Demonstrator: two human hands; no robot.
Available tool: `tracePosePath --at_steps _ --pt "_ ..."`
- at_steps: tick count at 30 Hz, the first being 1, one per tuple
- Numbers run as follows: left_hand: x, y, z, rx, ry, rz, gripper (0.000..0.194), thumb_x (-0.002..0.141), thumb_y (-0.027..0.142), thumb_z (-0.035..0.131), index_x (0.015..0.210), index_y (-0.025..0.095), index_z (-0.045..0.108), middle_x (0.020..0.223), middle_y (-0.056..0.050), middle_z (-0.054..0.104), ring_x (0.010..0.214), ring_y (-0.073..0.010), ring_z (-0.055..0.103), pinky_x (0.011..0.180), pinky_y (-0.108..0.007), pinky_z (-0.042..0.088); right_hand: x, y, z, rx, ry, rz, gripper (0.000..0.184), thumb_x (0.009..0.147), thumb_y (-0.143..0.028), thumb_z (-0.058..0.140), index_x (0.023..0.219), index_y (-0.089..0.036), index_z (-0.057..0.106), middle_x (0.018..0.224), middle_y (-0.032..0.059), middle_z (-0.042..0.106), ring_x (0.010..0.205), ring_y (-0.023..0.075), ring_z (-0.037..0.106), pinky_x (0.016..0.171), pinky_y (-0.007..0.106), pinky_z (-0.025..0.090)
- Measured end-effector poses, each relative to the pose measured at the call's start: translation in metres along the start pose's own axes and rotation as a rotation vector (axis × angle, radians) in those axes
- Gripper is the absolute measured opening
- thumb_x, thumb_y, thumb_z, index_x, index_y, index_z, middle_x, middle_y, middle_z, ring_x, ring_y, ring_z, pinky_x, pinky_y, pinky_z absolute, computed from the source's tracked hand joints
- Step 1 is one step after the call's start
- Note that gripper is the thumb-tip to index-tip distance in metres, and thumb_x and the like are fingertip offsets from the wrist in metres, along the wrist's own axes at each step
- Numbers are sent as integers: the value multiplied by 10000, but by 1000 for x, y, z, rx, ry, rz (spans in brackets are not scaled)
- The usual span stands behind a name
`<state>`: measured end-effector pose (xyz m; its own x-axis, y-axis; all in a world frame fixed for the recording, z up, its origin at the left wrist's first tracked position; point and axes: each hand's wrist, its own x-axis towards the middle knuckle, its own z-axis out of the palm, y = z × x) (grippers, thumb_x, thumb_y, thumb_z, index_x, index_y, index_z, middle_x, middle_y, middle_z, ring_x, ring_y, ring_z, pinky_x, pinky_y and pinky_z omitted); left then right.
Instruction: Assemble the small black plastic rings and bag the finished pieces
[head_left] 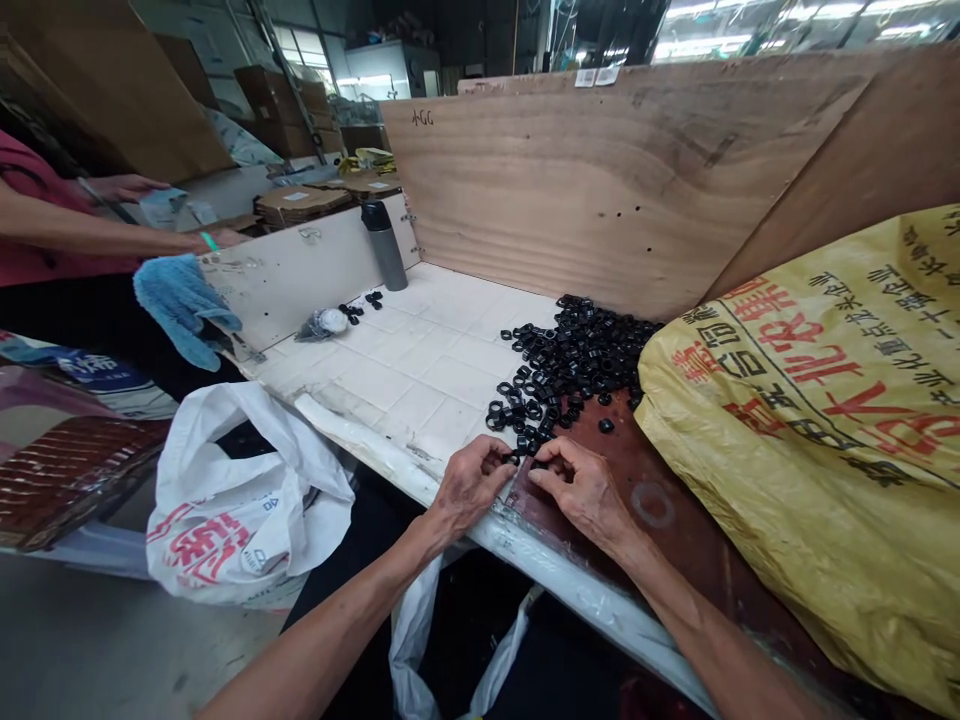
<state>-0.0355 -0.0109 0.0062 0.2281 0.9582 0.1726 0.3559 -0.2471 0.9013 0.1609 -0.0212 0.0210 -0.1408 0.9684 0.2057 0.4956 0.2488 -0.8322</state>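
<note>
A heap of small black plastic rings (pixel 592 350) spreads over the table, thinning toward the front edge. Close to that edge, my left hand (pixel 476 475) pinches a black ring between thumb and fingertips. My right hand (pixel 574 480) is beside it, fingers curled and pinched on a small black piece, apparently another ring, mostly hidden by the fingertips. The hands are a short gap apart, at the near end of the heap. One loose ring (pixel 606 426) lies on the reddish-brown board to the right.
A yellow printed sack (pixel 817 430) lies at right against the wooden panel (pixel 570 180). A grey bottle (pixel 384 246) stands at the back left, near a small clear bag (pixel 324 323). A white plastic bag (pixel 247 510) hangs at left; another person's arm (pixel 105 225) reaches beyond.
</note>
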Motion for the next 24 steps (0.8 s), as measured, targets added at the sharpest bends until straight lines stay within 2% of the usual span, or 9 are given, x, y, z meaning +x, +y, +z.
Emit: tracePosePath --at_steps 4,7,10,14,17,19,21,24 --pt "-5 10 5 -437 -17 -164 346 807 273 687 1126 176 596 910 -12 659 776 -130 645 741 -268 538 0 2 1 175 -19 68 180 853 -254 626 1026 -206 635 785 2 661 688 162 619 635 263 485" --pt "-6 14 0 -617 -83 -241 350 794 299 723 1088 145 610 819 -22 686 785 -149 679 794 -298 547 -2 1 1 202 -33 69 176 854 -268 646 1018 -204 637 830 18 679 720 168 635 658 270 505" --pt "-5 15 -7 -717 -125 -268 359 790 302 743 1079 142 601 833 -45 707 833 -174 700 854 -337 548 -3 -4 0 196 -32 37 171 853 -278 664 1007 -206 643 851 23 670 756 174 635 693 279 518" --pt "-4 14 -7 -623 -90 -257 320 799 296 718 1058 139 615 784 -36 688 748 -162 676 781 -327 559 -5 -11 -2 206 5 -27 197 865 -272 652 1055 -220 650 939 33 665 806 177 630 740 290 525" --pt "-5 14 -1 -357 -42 -118 247 782 255 696 1002 149 666 845 -39 682 723 -141 634 723 -287 546 -4 -16 -3 191 30 -120 161 875 -257 632 1029 -221 665 989 49 661 824 184 625 744 301 520" --pt "-7 13 3 -216 -33 -12 225 780 227 677 997 166 685 946 -47 687 780 -146 637 760 -291 548 -4 -18 -3 142 28 -167 132 875 -233 624 997 -218 673 969 50 662 824 189 624 745 306 514" --pt "-10 11 6 -209 -17 5 269 782 213 671 1049 175 661 998 -49 693 831 -152 654 819 -309 555 -3 -19 -2 81 27 -170 121 873 -215 621 979 -214 678 931 46 663 807 190 623 738 308 509" --pt "-12 6 8 -325 31 -71 384 770 206 701 1131 169 576 1014 -58 701 884 -158 676 871 -327 563 -3 -17 -2 26 17 -145 105 868 -214 627 956 -208 685 883 41 662 774 189 622 707 305 501"
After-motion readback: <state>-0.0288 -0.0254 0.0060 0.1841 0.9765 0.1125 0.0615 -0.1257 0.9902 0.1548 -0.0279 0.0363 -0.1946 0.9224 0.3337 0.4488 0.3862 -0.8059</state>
